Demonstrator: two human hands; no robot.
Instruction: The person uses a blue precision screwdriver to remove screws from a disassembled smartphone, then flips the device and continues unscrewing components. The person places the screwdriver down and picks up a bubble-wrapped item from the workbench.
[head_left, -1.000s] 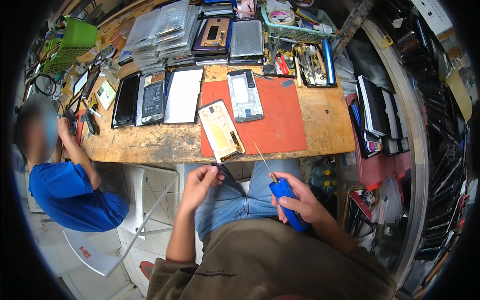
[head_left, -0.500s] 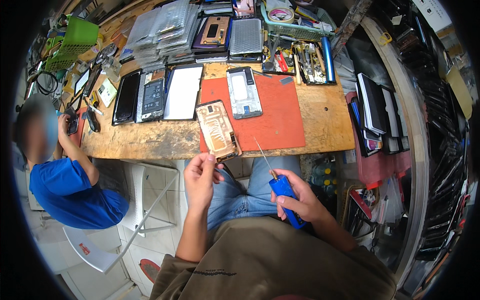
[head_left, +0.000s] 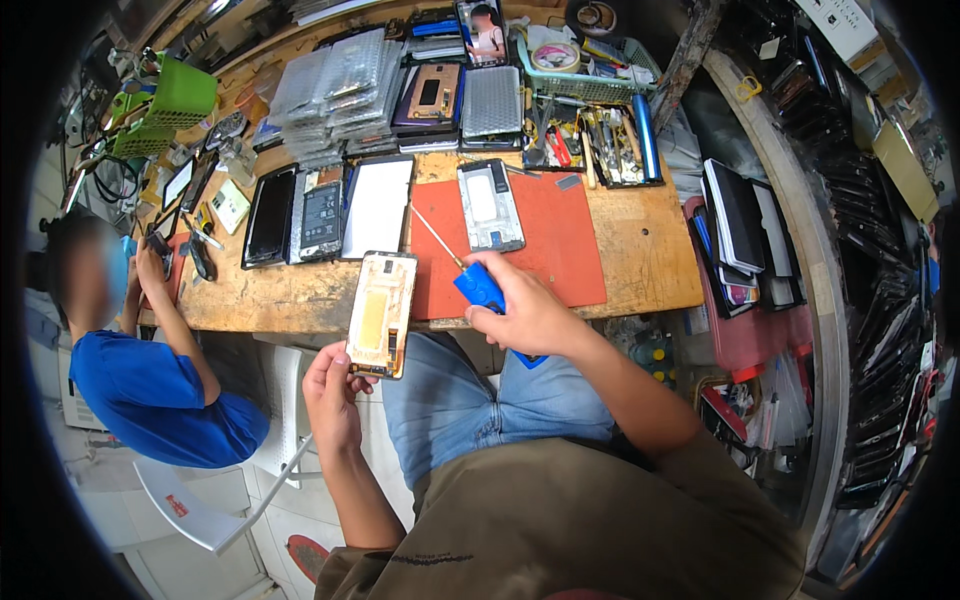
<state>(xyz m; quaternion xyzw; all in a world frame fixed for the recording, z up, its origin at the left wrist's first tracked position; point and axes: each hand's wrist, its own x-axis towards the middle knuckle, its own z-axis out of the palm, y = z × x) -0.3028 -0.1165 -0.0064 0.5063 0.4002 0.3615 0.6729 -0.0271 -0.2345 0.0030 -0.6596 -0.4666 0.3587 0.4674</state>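
Note:
My left hand (head_left: 335,395) pinches the lower left corner of a gold phone frame (head_left: 381,310), held tilted up just over the table's front edge. In my right hand (head_left: 533,312) is a blue-handled tool (head_left: 481,288), its thin metal shaft pointing up and left past the phone frame without touching it. Fingers are wrapped round the blue handle and hide part of it. Beyond the tool, a silver phone frame (head_left: 508,236) with a white middle lies on the orange mat (head_left: 570,270).
Left of the mat lie a black phone (head_left: 269,218), an open phone with its battery (head_left: 321,215) and a white panel (head_left: 377,210). Behind stand bubble-wrapped stacks (head_left: 335,85), a teal basket (head_left: 600,88) and a tool tray (head_left: 618,145). A person in blue (head_left: 165,385) works at left.
My left hand has moved left with the gold frame, which is now more upright. My right hand has risen over the mat's front, swinging the tool's shaft further left.

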